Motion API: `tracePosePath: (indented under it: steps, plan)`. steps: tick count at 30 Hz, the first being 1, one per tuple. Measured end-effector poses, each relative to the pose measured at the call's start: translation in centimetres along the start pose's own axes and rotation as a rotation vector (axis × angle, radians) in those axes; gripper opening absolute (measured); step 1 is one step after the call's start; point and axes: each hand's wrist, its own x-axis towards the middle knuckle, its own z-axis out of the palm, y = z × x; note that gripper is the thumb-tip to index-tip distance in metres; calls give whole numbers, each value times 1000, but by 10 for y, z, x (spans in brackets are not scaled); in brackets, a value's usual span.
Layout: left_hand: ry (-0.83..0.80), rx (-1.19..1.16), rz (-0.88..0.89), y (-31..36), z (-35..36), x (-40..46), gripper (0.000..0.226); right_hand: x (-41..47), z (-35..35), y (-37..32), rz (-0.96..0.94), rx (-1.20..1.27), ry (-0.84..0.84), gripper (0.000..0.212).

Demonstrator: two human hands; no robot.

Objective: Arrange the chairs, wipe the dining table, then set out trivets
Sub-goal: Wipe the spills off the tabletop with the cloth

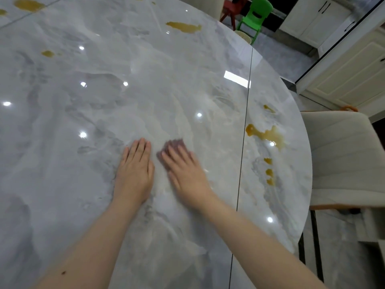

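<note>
The right hand (pixel 185 170) presses a small purplish cloth (pixel 174 146) flat on the glossy marble table (pixel 104 90), fingers straight and close together; the cloth looks soft and limp, so it likely needs a spread palm on top rather than a pinch. The left hand (pixel 135 170) rests flat beside it, fingers straight, holding nothing. Brown spills (pixel 265 135) lie near the right edge, by a padded chair (pixel 343 155).
</note>
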Motion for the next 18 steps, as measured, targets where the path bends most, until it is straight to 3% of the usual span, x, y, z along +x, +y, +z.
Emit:
tracePosePath:
  steps: [2,4,7,11,14,18]
  plan:
    - [-18,0,-7,0,-1,0,55,-55,1,7,-132,-21,-53,51]
    - [-22,-1,-16,1,-1,0,55,-82,-6,44,-128,-56,-70,51]
    - [-15,20,-15,2,-1,0,56,-59,-17,93,150,-37,-61,54]
    - [-25,20,-17,3,1,0,57,3,-14,76,415,-29,19,54]
    - [-22,14,-4,1,1,0,58,-5,-3,31,282,-22,32,55]
    - [-34,47,-4,2,2,3,60,-105,3,4,-19,-27,-34,51]
